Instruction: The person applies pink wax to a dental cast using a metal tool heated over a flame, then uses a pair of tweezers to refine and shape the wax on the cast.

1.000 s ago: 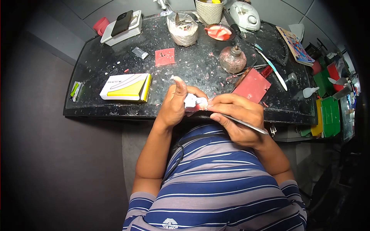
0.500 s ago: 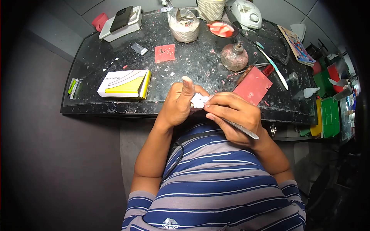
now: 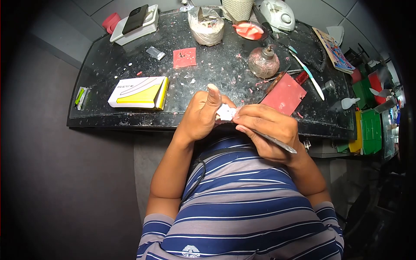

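A small white piece (image 3: 225, 112), with a bit of pink below it, is gripped by my left hand (image 3: 202, 113), whose thumb points up. My right hand (image 3: 271, 129) is closed around a thin metal tool (image 3: 279, 144); its fingertips meet the right side of the white piece. The tool's wide flat end sticks out below the right hand, and its other end is hidden at the fingers. Both hands are in front of the black table's near edge. A pink sheet (image 3: 284, 94) lies just behind the right hand.
On the black table (image 3: 143, 118) are a yellow-and-white box (image 3: 138, 93), a small pink sheet (image 3: 184, 57), a bag-lined tub (image 3: 207, 29), a glass burner (image 3: 263, 63), a pan with pink material (image 3: 249, 31), a toothbrush (image 3: 308, 73) and a phone (image 3: 135, 19) on a white tray.
My right hand and the tool have shifted slightly to the right. My left hand has barely moved, still gripping the white piece.
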Tool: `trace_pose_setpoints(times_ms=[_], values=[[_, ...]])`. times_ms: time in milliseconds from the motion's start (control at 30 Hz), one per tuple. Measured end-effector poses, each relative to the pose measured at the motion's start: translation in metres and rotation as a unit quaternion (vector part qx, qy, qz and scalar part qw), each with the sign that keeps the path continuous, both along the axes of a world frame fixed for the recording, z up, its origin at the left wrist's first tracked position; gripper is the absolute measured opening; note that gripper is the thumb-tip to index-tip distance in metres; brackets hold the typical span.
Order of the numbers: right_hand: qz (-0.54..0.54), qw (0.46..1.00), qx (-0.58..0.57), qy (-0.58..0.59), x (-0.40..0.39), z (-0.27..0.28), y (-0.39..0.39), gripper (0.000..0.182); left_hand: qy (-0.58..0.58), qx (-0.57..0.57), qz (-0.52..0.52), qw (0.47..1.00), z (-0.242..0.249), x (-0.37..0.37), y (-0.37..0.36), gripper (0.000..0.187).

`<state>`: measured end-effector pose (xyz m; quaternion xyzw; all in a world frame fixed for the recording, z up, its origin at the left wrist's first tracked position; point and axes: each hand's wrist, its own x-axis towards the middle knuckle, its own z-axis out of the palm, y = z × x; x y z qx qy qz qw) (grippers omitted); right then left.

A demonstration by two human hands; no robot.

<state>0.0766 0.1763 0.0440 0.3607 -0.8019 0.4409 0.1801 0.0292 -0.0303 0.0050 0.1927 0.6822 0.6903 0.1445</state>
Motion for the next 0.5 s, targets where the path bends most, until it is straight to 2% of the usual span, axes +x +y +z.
trace_pose_setpoints(times_ms=[267,333,500], values=[[-0.004,1.0,0.009,-0.013,0.0012,0.002,0.0038,0.017,-0.005,-0.021,-0.005,1.0,0.0007,-0.0005,0.0,0.088],[-0.006,1.0,0.015,-0.011,0.0014,0.0023,0.0045,0.017,0.032,-0.055,0.001,0.998,0.0005,-0.0005,0.0017,0.099],[-0.004,1.0,0.013,-0.017,0.0023,0.0035,0.0056,0.017,0.038,-0.059,0.001,0.998,0.0037,0.0005,0.0029,0.098]])
